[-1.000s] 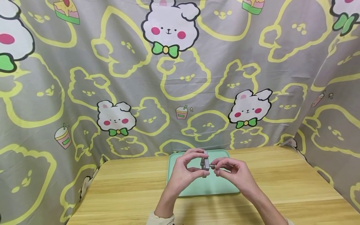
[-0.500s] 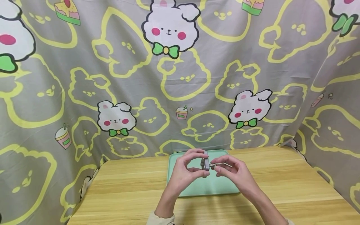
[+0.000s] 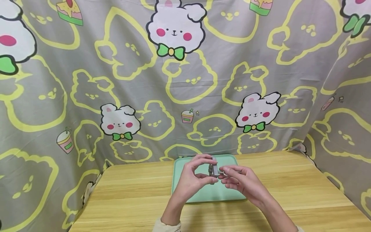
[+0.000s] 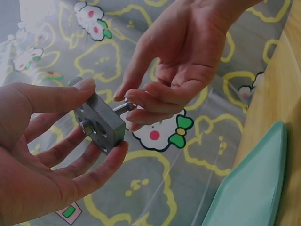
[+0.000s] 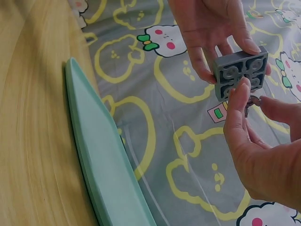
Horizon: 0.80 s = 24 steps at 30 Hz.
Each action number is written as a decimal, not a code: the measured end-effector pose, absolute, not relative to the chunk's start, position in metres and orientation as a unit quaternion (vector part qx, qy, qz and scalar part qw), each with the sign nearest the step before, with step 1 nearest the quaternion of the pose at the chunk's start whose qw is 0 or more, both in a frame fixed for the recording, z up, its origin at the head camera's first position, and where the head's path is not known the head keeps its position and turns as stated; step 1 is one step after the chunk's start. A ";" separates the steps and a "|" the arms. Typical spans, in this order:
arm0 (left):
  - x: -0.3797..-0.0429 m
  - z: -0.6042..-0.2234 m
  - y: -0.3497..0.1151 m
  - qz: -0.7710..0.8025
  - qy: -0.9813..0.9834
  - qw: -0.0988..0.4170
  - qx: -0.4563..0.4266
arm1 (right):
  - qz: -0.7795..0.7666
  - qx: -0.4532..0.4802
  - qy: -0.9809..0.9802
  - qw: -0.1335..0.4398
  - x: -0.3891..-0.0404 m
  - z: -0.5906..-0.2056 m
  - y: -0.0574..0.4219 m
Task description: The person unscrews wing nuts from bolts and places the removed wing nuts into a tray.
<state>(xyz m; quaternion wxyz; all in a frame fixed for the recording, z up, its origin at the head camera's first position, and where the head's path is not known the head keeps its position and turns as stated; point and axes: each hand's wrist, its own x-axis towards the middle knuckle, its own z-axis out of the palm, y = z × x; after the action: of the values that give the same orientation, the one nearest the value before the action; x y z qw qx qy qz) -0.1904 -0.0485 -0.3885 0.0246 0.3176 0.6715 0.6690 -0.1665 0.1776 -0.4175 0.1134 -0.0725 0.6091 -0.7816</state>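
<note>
My left hand (image 3: 188, 178) holds a grey block (image 4: 101, 123) by its edges, between thumb and fingertips, above the tray. Round holes show in the face seen in the left wrist view; the opposite face has ribbed round recesses in the right wrist view. A silver bolt (image 4: 123, 108) passes through the block, its shank sticking out toward my right hand (image 3: 246, 183). Those fingers pinch a thin metal rod, apparently a hex key (image 3: 238, 172), at the bolt's outer end. Most of the key is hidden by the fingers, so its seating in the bolt cannot be seen.
A mint-green tray (image 3: 200, 196) lies below both hands on the wooden table (image 3: 133, 190). A grey curtain (image 3: 162, 80) with rabbit prints hangs behind the table and at both sides.
My right fingers have shifted their hold on the hex key, the thumb now lying over it and the wrist turned. The block has moved very slightly right, still in my left hand.
</note>
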 end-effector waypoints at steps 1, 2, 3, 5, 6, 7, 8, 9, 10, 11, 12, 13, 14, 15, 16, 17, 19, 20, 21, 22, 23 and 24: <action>-0.190 -0.389 -0.048 0.668 0.672 0.024 0.318 | -0.785 -0.073 0.604 0.118 -0.166 -0.418 0.178; -0.190 -0.389 -0.048 0.668 0.672 0.024 0.318 | -0.786 -0.074 0.601 0.122 -0.166 -0.418 0.178; -0.190 -0.389 -0.048 0.668 0.672 0.025 0.318 | -0.788 -0.074 0.598 0.125 -0.166 -0.418 0.178; -0.190 -0.389 -0.048 0.668 0.673 0.025 0.318 | -0.792 -0.075 0.592 0.131 -0.166 -0.418 0.178; -0.190 -0.389 -0.048 0.668 0.673 0.026 0.318 | -0.793 -0.074 0.591 0.132 -0.166 -0.418 0.178; -0.190 -0.389 -0.048 0.668 0.673 0.026 0.318 | -0.794 -0.073 0.589 0.133 -0.166 -0.419 0.179; -0.190 -0.389 -0.047 0.667 0.673 0.026 0.318 | -0.794 -0.074 0.589 0.133 -0.166 -0.419 0.179; -0.190 -0.389 -0.047 0.667 0.673 0.026 0.319 | -0.793 -0.074 0.590 0.132 -0.166 -0.419 0.179; -0.190 -0.389 -0.047 0.667 0.673 0.027 0.319 | -0.793 -0.071 0.591 0.131 -0.166 -0.418 0.179; -0.190 -0.390 -0.047 0.667 0.672 0.027 0.320 | -0.792 -0.069 0.593 0.128 -0.166 -0.418 0.179; -0.190 -0.390 -0.047 0.668 0.671 0.027 0.321 | -0.790 -0.067 0.596 0.125 -0.166 -0.418 0.179; -0.190 -0.390 -0.047 0.668 0.671 0.027 0.321 | -0.787 -0.066 0.601 0.123 -0.166 -0.418 0.179; -0.190 -0.390 -0.047 0.668 0.670 0.028 0.322 | -0.784 -0.066 0.606 0.119 -0.167 -0.418 0.179; -0.190 -0.390 -0.047 0.669 0.670 0.028 0.322 | -0.781 -0.066 0.611 0.116 -0.167 -0.418 0.179; -0.190 -0.390 -0.047 0.669 0.669 0.029 0.322 | -0.777 -0.067 0.616 0.112 -0.167 -0.418 0.180; -0.190 -0.390 -0.047 0.669 0.669 0.029 0.322 | -0.774 -0.071 0.620 0.108 -0.167 -0.418 0.180; -0.190 -0.390 -0.047 0.669 0.670 0.029 0.320 | -0.767 -0.081 0.629 0.100 -0.167 -0.419 0.180; -0.190 -0.390 -0.048 0.669 0.670 0.029 0.320 | -0.764 -0.086 0.632 0.095 -0.167 -0.419 0.180; -0.191 -0.390 -0.048 0.669 0.670 0.028 0.319 | -0.762 -0.090 0.635 0.089 -0.167 -0.419 0.180; -0.191 -0.390 -0.048 0.669 0.671 0.026 0.319 | -0.759 -0.094 0.638 0.083 -0.167 -0.419 0.179; -0.191 -0.390 -0.048 0.669 0.671 0.025 0.318 | -0.757 -0.097 0.642 0.077 -0.167 -0.419 0.179; -0.191 -0.390 -0.048 0.669 0.671 0.024 0.317 | -0.754 -0.100 0.646 0.070 -0.166 -0.419 0.178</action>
<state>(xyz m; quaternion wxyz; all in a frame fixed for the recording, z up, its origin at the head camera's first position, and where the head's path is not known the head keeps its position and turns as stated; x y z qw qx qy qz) -0.1913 -0.0485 -0.3901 0.0238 0.3175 0.6712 0.6694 -0.1663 0.1785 -0.4194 0.0701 -0.0996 0.6456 -0.7539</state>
